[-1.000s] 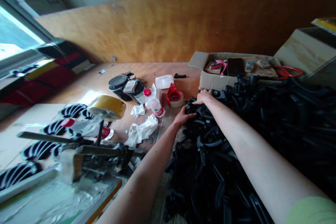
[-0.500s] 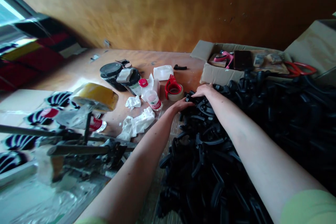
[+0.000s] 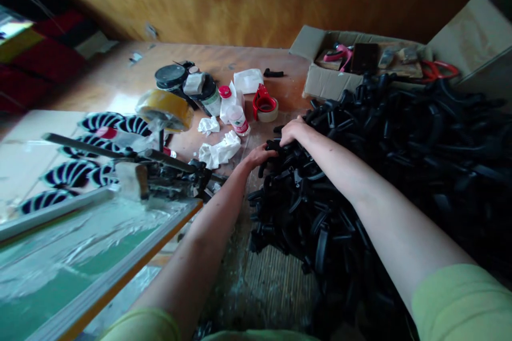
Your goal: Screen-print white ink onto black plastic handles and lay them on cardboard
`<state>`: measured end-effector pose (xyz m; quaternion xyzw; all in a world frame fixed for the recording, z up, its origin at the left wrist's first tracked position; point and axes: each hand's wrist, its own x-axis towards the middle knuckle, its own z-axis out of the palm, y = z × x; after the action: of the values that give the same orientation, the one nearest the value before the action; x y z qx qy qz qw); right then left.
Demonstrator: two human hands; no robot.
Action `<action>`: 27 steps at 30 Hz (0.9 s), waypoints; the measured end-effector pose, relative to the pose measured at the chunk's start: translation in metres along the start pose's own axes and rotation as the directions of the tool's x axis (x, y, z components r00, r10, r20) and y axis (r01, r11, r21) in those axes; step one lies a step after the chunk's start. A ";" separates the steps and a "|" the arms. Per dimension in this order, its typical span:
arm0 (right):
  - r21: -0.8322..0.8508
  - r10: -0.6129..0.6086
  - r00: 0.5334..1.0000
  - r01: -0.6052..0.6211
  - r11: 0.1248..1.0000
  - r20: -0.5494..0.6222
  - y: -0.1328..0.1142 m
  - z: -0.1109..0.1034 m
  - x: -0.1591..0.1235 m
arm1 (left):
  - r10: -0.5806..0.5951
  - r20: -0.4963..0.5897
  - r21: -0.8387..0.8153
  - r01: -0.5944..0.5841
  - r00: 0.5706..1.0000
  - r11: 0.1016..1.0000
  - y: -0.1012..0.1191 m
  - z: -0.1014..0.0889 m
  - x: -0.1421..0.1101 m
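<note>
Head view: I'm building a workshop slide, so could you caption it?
Both hands at the edge of a heap of black parts, a red tape dispenser beyond.

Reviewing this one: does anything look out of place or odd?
Yes, mildly. A single black piece lies by itself left of the cardboard box, apart from the heap of black parts. Crumpled white paper lies loose near the clear bottle, like litter.

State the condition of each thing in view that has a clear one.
Black parts: loosely heaped
Cardboard box: open, flap spread
Farther black tub: lid on
Nearer black tub: pale block on top
Bottle by the tape dispenser: red cap on
Tape dispenser: loaded
Loose tissues: crumpled
</note>
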<state>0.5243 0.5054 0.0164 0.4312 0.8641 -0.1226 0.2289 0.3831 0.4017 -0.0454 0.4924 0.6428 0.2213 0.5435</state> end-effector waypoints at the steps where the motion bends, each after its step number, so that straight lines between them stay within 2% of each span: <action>1: -0.023 0.000 0.997 0.002 1.000 0.077 -0.016 -0.001 -0.015 | 0.002 -0.003 -0.040 -0.002 1.000 0.999 -0.006 0.002 -0.013; 3: -0.069 -0.006 0.986 0.018 0.997 0.164 -0.046 0.000 -0.049 | 0.016 0.003 -0.139 -0.015 1.000 0.990 -0.015 0.007 -0.041; 5: -0.086 -0.029 0.986 0.044 0.995 0.164 -0.069 0.003 -0.085 | 0.037 0.013 -0.207 -0.033 0.999 0.978 -0.020 0.012 -0.071; 8: -0.071 -0.073 0.976 0.089 0.993 0.203 -0.090 0.012 -0.141 | 0.073 0.047 -0.189 -0.063 0.996 0.980 -0.022 0.022 -0.117; 10: -0.037 -0.123 0.971 0.134 0.990 0.204 -0.096 0.023 -0.177 | 0.080 0.067 -0.056 -0.077 0.995 0.995 -0.022 0.032 -0.148; 14: -0.027 -0.208 0.978 0.209 0.978 0.035 -0.101 0.047 -0.242 | 0.053 0.058 0.292 -0.067 0.997 0.954 -0.022 0.060 -0.203; 16: -0.013 -0.213 0.977 0.213 0.977 0.007 -0.100 0.053 -0.266 | 0.081 0.071 0.361 -0.101 0.994 0.927 -0.018 0.071 -0.226; 18: 0.020 -0.215 0.976 0.214 0.977 0.044 -0.096 0.048 -0.283 | 0.140 0.123 0.402 -0.178 0.983 0.898 -0.012 0.071 -0.242; 20: 0.089 -0.269 0.954 0.259 0.962 0.131 -0.086 0.032 -0.290 | 0.198 0.271 0.394 -0.297 0.942 0.870 -0.004 0.060 -0.250; 22: 0.244 -0.379 0.892 0.322 0.915 0.247 -0.067 0.008 -0.283 | 0.227 0.493 0.303 -0.411 0.840 0.860 0.004 0.039 -0.245; 23: 0.331 -0.432 0.855 0.335 0.882 0.286 -0.054 -0.006 -0.273 | 0.222 0.573 0.250 -0.426 0.789 0.870 0.007 0.028 -0.236; 24: 0.400 -0.468 0.832 0.336 0.853 0.297 -0.040 -0.019 -0.258 | 0.209 0.594 0.217 -0.405 0.777 0.888 0.011 0.017 -0.224; 25: 0.439 -0.473 0.837 0.329 0.836 0.276 -0.025 -0.031 -0.238 | 0.196 0.552 0.210 -0.362 0.811 0.908 0.013 0.009 -0.208; 26: 0.444 -0.442 0.869 0.314 0.839 0.222 -0.009 -0.041 -0.214 | 0.188 0.441 0.218 -0.307 0.878 0.926 0.016 0.003 -0.188; 27: 0.418 -0.382 0.913 0.295 0.859 0.142 0.005 -0.049 -0.185 | 0.194 0.268 0.233 -0.259 0.944 0.937 0.017 -0.001 -0.165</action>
<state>0.6113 0.4008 0.1511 0.2921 0.8542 -0.3767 0.2079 0.3763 0.2648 0.0488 0.6550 0.5344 0.1335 0.5173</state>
